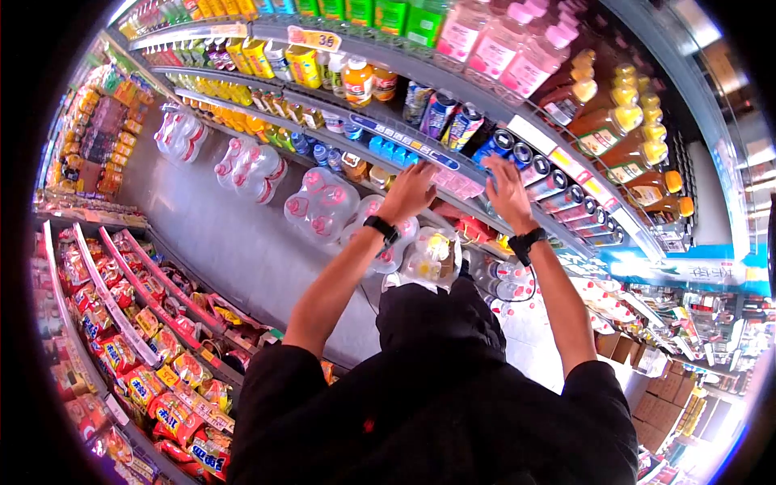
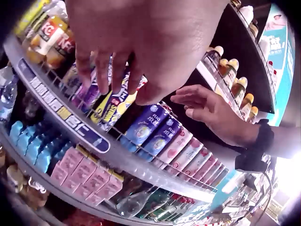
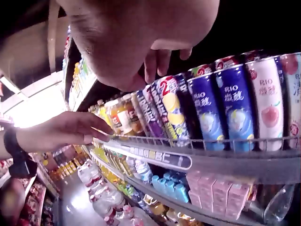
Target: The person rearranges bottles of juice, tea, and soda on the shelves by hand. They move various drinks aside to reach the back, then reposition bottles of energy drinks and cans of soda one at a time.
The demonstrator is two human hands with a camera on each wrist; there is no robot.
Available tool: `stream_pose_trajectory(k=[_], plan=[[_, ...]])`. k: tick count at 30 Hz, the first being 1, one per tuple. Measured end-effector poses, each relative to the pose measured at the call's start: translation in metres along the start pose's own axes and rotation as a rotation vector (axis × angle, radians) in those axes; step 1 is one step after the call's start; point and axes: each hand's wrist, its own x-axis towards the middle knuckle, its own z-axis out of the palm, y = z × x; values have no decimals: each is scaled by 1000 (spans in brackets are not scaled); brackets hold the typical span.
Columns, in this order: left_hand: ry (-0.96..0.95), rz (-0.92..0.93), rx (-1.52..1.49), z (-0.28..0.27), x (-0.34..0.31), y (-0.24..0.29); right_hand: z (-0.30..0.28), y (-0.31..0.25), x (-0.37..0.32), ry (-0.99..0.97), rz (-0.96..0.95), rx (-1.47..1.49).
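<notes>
My left hand (image 1: 410, 194) reaches toward a drinks shelf, its fingers extended near the shelf's front edge and the blue label strip (image 1: 404, 141). In the left wrist view its fingers overlap the purple cans (image 2: 89, 94) and a yellow-and-blue can (image 2: 113, 104). My right hand (image 1: 508, 192) is raised beside it, with loosely bent fingers and nothing in them. Close to it stand blue RIO cans (image 3: 207, 110), and a pink peach RIO can (image 3: 265, 101) is farther right. A low wire rail (image 3: 235, 141) runs before the cans. Both wrists wear black straps.
Above are pink bottles (image 1: 529, 61) and amber bottles (image 1: 606, 133). Pink boxes (image 2: 82, 174) and light-blue bottles (image 2: 35, 146) fill the shelf below. Shrink-wrapped water packs (image 1: 323, 202) stand on the floor at the shelf's foot. Bagged noodles (image 1: 174, 416) line the opposite shelf.
</notes>
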Motion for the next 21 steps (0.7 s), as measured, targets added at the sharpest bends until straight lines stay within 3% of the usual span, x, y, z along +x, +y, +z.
stream_pose_trajectory(k=[2, 3, 4, 9, 13, 17, 21], plan=[[-47, -19, -1, 15, -38, -31, 13, -27, -9, -74, -47, 10], [-90, -160, -60, 3, -57, -20, 24, -38, -16, -57, -43, 48], [-25, -124, -36, 2, -74, -22, 39, -47, -25, -88, -17, 55], [-72, -239, -55, -13, -114, -21, 64, -86, -39, -118, -44, 215], [-33, -260, -72, -22, -116, -14, 73, -102, -47, -147, -67, 170], [90, -116, -77, -20, -101, 4, 62, -113, -54, -143, 15, 283], [-8, -242, -94, -15, -96, 46, 56, -131, -75, 1, 76, 413]])
